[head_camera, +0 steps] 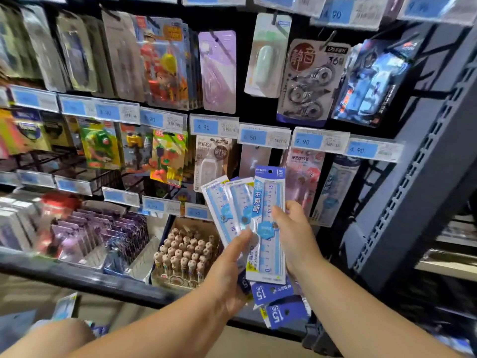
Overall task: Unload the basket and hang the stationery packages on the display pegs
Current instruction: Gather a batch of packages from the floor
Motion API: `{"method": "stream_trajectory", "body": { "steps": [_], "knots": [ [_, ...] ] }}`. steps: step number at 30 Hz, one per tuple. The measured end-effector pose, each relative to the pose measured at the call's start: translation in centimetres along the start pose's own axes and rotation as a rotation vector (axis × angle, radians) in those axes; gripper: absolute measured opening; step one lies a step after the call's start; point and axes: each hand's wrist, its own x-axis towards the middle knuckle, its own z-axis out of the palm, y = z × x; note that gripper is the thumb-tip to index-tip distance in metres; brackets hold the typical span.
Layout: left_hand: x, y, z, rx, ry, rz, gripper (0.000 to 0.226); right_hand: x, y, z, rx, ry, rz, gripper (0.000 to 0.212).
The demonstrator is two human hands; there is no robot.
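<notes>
My left hand [229, 275] grips a fanned bunch of blue 15 cm ruler packages [227, 210], some upside down with their blue headers [281, 303] hanging below the hand. My right hand [296, 236] pinches one upright ruler package [268, 223] by its right edge, its hang hole at the top. Both hands are raised in front of the black peg wall [258, 117], below the 6.50 price tag [263, 138]. The basket is not clearly in view.
Pegs hold correction tape packs [309, 78], a purple pack [218, 71] and cartoon packs [165, 63]. A box of brown-topped pens [185, 251] and purple packs [103, 233] sit on the lower shelf. A grey shelving upright [423, 161] stands at the right.
</notes>
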Motion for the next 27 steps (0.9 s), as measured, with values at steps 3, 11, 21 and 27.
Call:
{"method": "stream_trajectory", "body": {
  "steps": [3, 11, 21, 27],
  "knots": [
    [-0.7, 0.0, 0.3, -0.048, -0.045, 0.031, 0.03, -0.5, -0.3, 0.2, 0.001, -0.045, -0.006, 0.003],
    [-1.5, -0.3, -0.2, -0.066, -0.024, 0.064, 0.046, -1.8, -1.4, 0.3, 0.052, -0.001, -0.022, 0.005],
    [-1.0, -0.6, 0.7, -0.051, -0.001, 0.182, 0.035, -2.6, -2.4, -2.4, 0.041, -0.141, 0.037, 0.027],
    [-0.4, -0.9, 0.0, 0.073, 0.046, 0.163, 0.036, -0.4, -2.6, -7.2, 0.089, -0.031, 0.074, 0.03]
  ]
}}
